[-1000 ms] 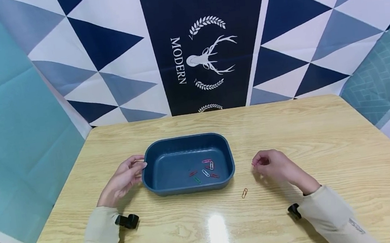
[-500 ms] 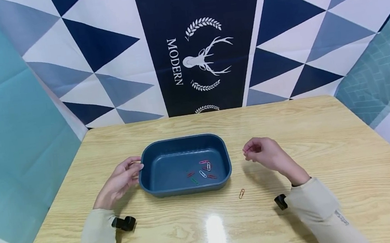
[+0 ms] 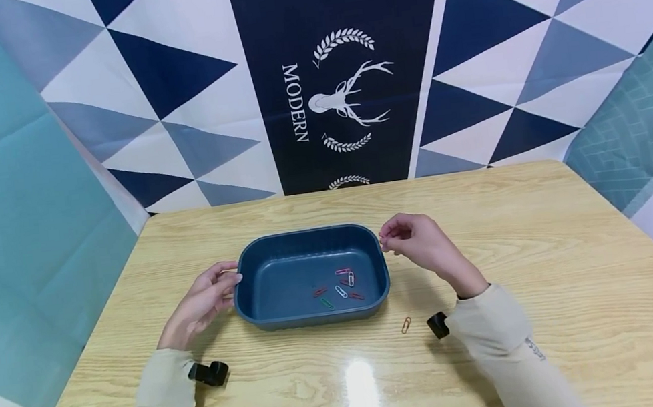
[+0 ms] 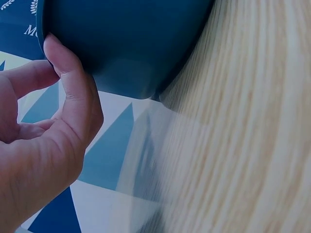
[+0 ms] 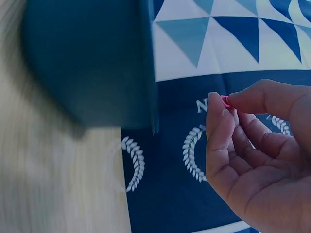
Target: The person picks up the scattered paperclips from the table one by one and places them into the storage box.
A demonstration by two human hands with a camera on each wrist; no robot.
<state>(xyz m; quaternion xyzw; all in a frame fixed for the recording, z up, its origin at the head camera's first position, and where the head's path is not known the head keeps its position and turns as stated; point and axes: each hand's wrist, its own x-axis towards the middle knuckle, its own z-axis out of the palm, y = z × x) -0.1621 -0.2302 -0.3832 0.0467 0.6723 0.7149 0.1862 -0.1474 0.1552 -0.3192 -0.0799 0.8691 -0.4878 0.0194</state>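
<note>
A dark blue plastic bin (image 3: 314, 318) stands on the table, several coloured paper clips lying on its floor toward the right, among them a green paper clip (image 3: 327, 303) and a white paper clip (image 3: 340, 292). My left hand (image 3: 202, 305) grips the bin's left rim, thumb on the near side in the left wrist view. Between thumb and fingertips, my right hand (image 3: 422, 246) pinches a pink paper clip (image 5: 225, 101), mostly covered by the fingers. That hand is at the bin's right rim, raised above the table. One orange paper clip (image 3: 406, 324) lies on the wood, front right of the bin.
The light wooden table (image 3: 300, 394) ends at a patterned cloth backdrop (image 3: 338, 95) behind the bin. Black wrist cameras, such as the left camera (image 3: 209, 374), stick out from both sleeves.
My right hand has moved left and away from me, rising from the table to the bin's right rim with the pink paper clip. The left hand stays on the bin.
</note>
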